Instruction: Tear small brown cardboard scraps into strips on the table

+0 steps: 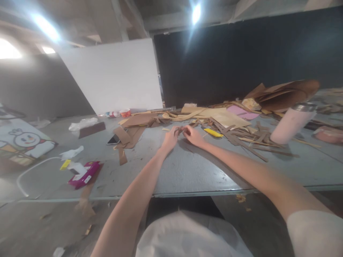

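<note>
My left hand (170,138) and my right hand (194,135) are close together above the middle of the grey table (184,171). The fingers of both are closed in a pinch on a small brown strip (180,130), which shows between the fingertips. It looks like the leather-like or card strips lying around, but its material cannot be told. Just right of my right hand lies a flat yellow object (213,132). A heap of brown strips (241,137) spreads beyond it.
Left of my hands, brown sheet pieces (131,137) partly cover a phone (113,139). A purple tissue pack (85,175) sits near the front left edge, beside a white cable (29,171). A pink bottle (292,123) stands at the right. Behind it is a rolled brown sheet (292,94).
</note>
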`<state>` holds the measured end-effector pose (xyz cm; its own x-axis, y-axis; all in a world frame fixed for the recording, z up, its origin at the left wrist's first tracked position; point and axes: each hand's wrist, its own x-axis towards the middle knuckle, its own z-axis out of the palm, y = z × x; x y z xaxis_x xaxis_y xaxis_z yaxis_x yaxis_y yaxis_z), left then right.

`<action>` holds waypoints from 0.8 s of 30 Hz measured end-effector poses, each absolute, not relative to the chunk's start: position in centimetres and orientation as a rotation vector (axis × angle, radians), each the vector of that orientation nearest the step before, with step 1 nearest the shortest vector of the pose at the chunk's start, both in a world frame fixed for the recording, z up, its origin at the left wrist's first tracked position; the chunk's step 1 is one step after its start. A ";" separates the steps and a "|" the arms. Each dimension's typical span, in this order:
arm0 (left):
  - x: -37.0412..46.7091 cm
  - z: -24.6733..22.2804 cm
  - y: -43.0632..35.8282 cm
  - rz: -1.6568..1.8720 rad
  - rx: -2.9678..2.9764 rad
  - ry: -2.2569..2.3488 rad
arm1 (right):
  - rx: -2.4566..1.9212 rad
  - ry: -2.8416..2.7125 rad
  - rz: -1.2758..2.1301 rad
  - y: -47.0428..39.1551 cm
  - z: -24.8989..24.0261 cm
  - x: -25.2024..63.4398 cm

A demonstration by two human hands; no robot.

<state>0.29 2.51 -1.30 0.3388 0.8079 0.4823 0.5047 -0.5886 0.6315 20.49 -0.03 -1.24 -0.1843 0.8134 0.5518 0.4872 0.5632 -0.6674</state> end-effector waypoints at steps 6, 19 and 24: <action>0.4 -1.4 2.4 1.137 2.187 1.133 | -1.025 -1.837 0.382 -0.5 -1.0 20.5; 0.7 -0.5 1.5 1.093 2.194 1.133 | -1.050 -1.821 0.428 -0.4 -0.9 20.4; 0.7 -0.6 1.6 1.125 2.181 1.128 | -1.050 -1.842 0.337 -0.6 -1.0 20.4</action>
